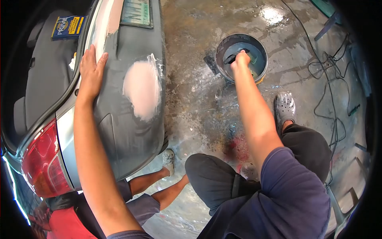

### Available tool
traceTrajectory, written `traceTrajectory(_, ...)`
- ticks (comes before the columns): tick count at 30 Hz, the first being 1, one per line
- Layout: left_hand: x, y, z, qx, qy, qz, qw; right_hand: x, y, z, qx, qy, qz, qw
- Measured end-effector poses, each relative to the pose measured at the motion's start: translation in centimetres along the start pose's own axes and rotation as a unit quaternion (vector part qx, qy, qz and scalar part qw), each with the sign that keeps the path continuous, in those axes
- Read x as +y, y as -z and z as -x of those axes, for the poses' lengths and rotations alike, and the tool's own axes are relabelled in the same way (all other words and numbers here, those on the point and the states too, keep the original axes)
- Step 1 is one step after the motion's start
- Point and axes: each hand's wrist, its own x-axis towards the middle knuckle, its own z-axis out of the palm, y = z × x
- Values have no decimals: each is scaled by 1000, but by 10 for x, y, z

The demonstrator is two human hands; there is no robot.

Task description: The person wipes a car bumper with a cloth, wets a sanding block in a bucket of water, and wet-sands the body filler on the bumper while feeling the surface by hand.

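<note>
My left hand (92, 71) lies flat with its fingers stretched out on the upper edge of the car's grey rear bumper (131, 40). To the right of it, a pale pink patch of filler (142, 89) covers part of the bumper. My right hand (241, 61) reaches over a round bucket (219, 65) of bluish water on the floor. Its fingers are closed on a dark, thin piece that looks like sandpaper (230, 59), partly hidden by the hand. Something yellowish shows in the water below the hand.
A red tail light (45, 159) and a licence plate (136, 12) are on the car. A blue and yellow box (67, 28) rests inside the open back. Another person in a red top (69, 223) is close by at lower left. Black cables (326, 79) trail over the wet floor at right.
</note>
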Motion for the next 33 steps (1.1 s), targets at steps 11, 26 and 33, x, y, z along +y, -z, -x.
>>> traceTrajectory(11, 0, 1, 1, -4, -12, -5, 1000, 48, 27, 81, -196, 137, 187, 953)
traceTrajectory(26, -39, -8, -14, 4, -92, -59, 994, 139, -20, 314, -382, 274, 201, 859)
traceTrajectory(33, -52, -17, -18, 9, -137, -125, 983, 156, 48, 364, -442, 284, 155, 837)
